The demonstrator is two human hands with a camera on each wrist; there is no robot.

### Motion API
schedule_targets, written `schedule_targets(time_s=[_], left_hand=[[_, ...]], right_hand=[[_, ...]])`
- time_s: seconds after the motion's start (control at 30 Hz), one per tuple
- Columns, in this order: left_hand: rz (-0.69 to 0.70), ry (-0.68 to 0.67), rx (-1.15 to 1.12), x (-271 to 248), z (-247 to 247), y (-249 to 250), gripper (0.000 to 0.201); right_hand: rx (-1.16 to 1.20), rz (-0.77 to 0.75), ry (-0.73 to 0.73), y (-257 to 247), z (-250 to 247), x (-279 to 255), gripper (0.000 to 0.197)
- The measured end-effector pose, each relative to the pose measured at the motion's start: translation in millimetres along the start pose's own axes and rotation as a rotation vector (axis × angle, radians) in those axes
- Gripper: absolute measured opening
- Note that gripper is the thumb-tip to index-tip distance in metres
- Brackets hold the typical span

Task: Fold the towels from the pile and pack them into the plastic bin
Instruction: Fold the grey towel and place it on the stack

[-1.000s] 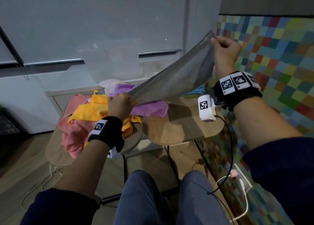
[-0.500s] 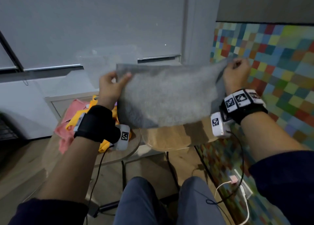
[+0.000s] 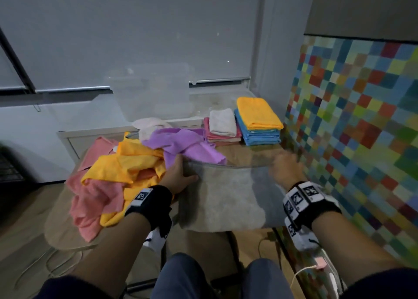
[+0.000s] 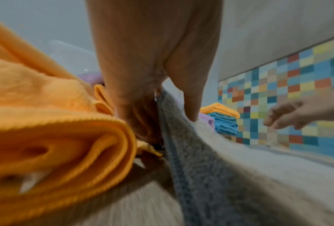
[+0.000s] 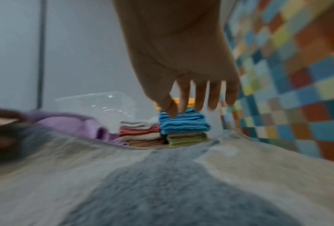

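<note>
- The grey towel is lying spread on the near part of the desk, its front edge hanging over the rim, probably so it can be flattened before folding.
- The left hand is pinching the towel's far left corner between thumb and fingers, likely pinning that side in place.
- The right hand is hovering just above the towel's far right side with fingers straight and spread, holding nothing; it looks about ready to smooth or take that corner.
- The unfolded pile of orange, pink and purple towels is crowding the left hand, touching the grey towel's left edge, so it could get in the way of a fold.
- Folded stacks are sitting at the desk's far right.
- The clear plastic bin is standing behind them, apparently with no towels in it yet.
</note>
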State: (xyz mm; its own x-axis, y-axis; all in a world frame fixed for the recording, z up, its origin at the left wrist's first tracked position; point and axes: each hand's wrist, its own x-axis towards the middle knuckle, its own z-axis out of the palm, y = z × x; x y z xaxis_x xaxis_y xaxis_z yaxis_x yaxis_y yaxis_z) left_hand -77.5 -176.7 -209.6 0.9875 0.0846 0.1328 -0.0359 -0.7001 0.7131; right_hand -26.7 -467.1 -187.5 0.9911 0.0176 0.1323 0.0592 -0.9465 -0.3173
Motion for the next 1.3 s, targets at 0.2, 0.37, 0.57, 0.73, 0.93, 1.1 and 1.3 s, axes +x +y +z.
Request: schedule_targets(time_s=[0.2, 0.37, 0.57, 0.73, 0.93, 1.1, 1.3], left_hand=[[-0.017, 0.067, 0.006, 40.4, -14.9, -4.1, 0.044], [-0.166, -0.148, 0.211, 65.6, -23.5, -22.0, 0.067], [-0.235, -0.187, 0.199, 76.1, -22.4, -42.1, 0.087], [-0.200, -0.069, 0.144, 82.9, -21.7, -59.5, 0.070], [-0.205, -0.082, 0.111, 91.4, -20.5, -67.9, 0.077], [-0.245, -0.141, 0.102, 90.9, -24.0, -67.4, 0.099], [-0.132, -0.120, 0.053, 69.2, -28.0, -44.1, 0.091]], right_hand=[[-0.107, -0.246, -0.522, -44.8, 36.5, -21.7, 0.070], [-0.194, -0.193, -0.625, -53.7, 50.3, -16.4, 0.081], [-0.205, -0.137, -0.665, -42.7, 50.8, 7.1, 0.083], [-0.218, -0.108, -0.689, -38.6, 53.7, 24.3, 0.085], [-0.251, -0.116, -0.674, -46.8, 54.9, 23.5, 0.089], [-0.259, -0.132, -0.661, -49.1, 53.1, 13.8, 0.095], [-0.230, -0.139, -0.613, -50.4, 53.6, -2.6, 0.095]])
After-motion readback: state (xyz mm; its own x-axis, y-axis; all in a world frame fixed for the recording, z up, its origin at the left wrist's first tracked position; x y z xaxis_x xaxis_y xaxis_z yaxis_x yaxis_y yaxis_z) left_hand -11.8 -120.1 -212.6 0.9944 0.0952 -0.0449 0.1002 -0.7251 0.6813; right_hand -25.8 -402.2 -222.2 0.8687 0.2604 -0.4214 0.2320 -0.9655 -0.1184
